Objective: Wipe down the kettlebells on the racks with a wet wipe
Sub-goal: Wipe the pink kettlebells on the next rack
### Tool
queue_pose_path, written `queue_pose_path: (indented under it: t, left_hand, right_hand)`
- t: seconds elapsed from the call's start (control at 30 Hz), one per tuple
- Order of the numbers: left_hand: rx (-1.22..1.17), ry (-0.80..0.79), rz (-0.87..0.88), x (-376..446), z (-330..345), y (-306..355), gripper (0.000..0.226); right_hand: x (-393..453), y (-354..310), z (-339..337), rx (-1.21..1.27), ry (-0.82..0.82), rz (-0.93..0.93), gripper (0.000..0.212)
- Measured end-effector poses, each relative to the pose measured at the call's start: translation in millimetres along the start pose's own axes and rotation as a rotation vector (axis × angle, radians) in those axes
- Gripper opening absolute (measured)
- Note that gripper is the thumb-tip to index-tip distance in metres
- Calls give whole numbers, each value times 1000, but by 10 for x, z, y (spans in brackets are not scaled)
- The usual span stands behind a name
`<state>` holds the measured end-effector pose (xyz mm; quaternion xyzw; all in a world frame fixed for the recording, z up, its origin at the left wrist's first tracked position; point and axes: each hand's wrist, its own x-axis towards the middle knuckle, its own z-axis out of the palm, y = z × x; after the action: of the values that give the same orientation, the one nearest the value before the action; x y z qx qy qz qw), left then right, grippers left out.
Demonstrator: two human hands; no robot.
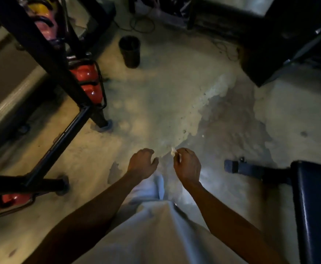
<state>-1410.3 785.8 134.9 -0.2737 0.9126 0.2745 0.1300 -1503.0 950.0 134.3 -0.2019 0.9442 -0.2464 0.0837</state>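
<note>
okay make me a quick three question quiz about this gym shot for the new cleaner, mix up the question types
1. True or false: the right hand pinches a small pale wipe.
2. Which hand holds nothing? A) left hand B) right hand C) neither
3. Fill in: the kettlebells low on the rack are ___ in colour.

Key:
1. True.
2. A, its fingers hang loosely curled.
3. Red; they sit to the person's left, and neither hand touches them.

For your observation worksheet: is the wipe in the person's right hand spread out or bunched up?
Bunched up. The wipe shows only as a small pale wad pinched in the right hand.
</note>
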Motion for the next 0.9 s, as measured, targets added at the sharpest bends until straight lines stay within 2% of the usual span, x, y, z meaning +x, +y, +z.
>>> queue_pose_path:
  t: [0.13,0.23,0.3,0.57,0.7,0.9]
  left_hand:
    - [-61,61,-92,720,-85,340,60]
    - [-48,60,-105,1389,-257,543,45]
    - [-46,75,-118,1801,-441,679,42]
    - [-57,238,-228,3072,-1144,974,44]
    - [-66,294,-326,3664,-1436,1053,47]
    - [-192,417,-565,4566,-1819,1228,49]
  right_hand:
    - [1035,141,-50,-71,-34,-83,10]
    - [1828,125,-133,-105,-43,-141,10]
    - [2328,89,-205,-118,-37,-172,9]
    - [4045,-304,-321,12,-106,-331,20]
    - [4962,-475,-245,41,-161,-429,17]
    - [6289,-658,-107,99,-294,-618,24]
